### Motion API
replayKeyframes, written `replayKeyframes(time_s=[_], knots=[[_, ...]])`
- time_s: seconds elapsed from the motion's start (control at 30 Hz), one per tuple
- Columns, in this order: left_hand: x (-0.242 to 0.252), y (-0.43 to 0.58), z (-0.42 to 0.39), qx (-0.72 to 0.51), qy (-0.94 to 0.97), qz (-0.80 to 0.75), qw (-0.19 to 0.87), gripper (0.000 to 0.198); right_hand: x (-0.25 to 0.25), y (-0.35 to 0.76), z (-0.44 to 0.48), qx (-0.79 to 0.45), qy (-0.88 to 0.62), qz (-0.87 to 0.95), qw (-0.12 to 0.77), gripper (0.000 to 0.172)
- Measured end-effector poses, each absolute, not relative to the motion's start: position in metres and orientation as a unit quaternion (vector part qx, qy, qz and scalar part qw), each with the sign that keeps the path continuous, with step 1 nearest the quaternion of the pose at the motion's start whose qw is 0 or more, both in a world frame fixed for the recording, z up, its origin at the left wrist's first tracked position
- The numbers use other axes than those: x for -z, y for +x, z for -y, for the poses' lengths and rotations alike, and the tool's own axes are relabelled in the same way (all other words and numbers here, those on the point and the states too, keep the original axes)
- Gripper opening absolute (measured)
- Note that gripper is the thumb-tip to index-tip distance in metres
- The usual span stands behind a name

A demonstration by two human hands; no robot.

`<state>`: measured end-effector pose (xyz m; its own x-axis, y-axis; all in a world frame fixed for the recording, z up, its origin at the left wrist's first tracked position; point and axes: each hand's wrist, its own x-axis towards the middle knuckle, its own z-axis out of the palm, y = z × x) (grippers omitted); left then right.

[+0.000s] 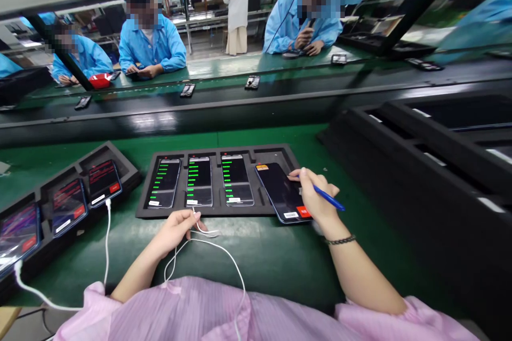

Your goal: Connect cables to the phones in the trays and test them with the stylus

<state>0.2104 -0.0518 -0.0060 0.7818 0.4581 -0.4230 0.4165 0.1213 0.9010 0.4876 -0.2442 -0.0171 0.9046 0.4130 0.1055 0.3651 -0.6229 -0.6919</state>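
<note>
A black foam tray [276, 152] on the green bench holds three phones showing green list lines, such as the middle one [199, 181]. A fourth phone [282, 192] with a dark screen and a red button lies tilted at the tray's right end. My right hand [314, 197] grips this phone's right edge and also holds a blue pen [328, 198]. My left hand [176, 230] rests in front of the tray, fingers closed on a white cable [224, 251] that loops toward my lap.
A second black tray [68, 170] at the left holds phones with red-marked screens, one plugged into a white cable [106, 240]. Large black trays [440, 170] stack at the right. Beyond a conveyor with phones [252, 82], people in blue coats sit working.
</note>
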Motion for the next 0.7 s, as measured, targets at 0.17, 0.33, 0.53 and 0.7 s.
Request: replayKeyframes(time_s=[0.17, 0.33, 0.53, 0.7], knots=[[0.003, 0.211, 0.053, -0.014, 0.667, -0.327, 0.67, 0.065, 0.019, 0.487, 0.245, -0.022, -0.914, 0.222, 0.338, 0.044], [0.006, 0.211, 0.053, -0.019, 0.668, -0.33, 0.666, 0.067, 0.017, 0.48, 0.246, 0.018, -0.924, 0.255, 0.283, 0.045], [0.006, 0.211, 0.052, -0.024, 0.667, -0.327, 0.669, 0.066, 0.003, 0.466, 0.231, 0.077, -0.933, 0.323, 0.138, 0.04], [0.005, 0.212, 0.053, -0.029, 0.668, -0.327, 0.668, 0.066, -0.015, 0.462, 0.207, 0.015, -0.933, 0.36, 0.028, 0.043]])
